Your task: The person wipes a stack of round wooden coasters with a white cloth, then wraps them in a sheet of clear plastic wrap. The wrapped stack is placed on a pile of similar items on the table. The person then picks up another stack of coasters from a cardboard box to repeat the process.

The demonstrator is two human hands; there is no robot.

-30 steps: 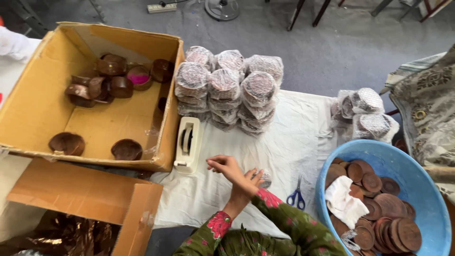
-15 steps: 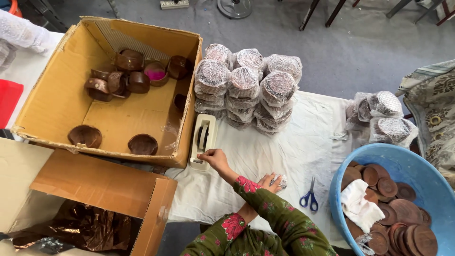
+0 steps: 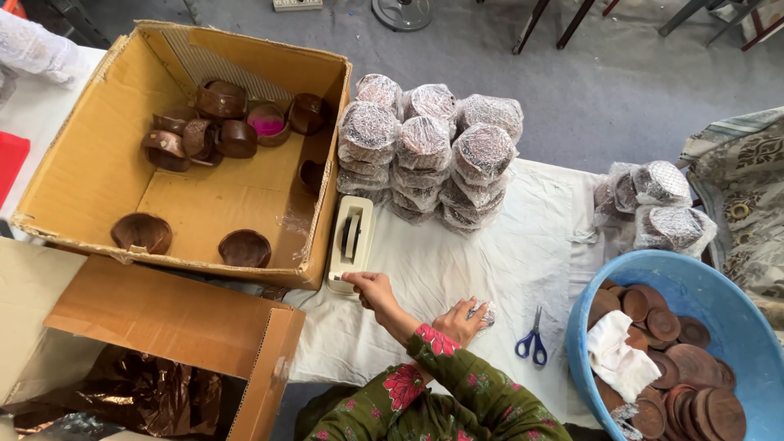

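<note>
my right hand [image 3: 462, 320] covers most of a small wrapped piece [image 3: 484, 314]; can't tell its shape. blue tub [image 3: 739, 304] cut off at right and bottom edges. brown foil [image 3: 151, 392] in the lower box runs out of frame. white sleeve [image 3: 34, 47] at top left, hand unseen.

Dispenser [image 3: 349, 242]: cream tape dispenser, dark roll in middle, lying lengthwise on white-clothed tabletop, just beside open cardboard box wall. Near end touched by my hand, which hides that end's edge.

Bundle [image 3: 483, 313]: small object wrapped in clear bubble film, lying on cloth near tabletop's front edge, left of blue-handled scissors. Mostly covered by my other hand; only film at its right side shows. Contents I cannot tell.
</note>
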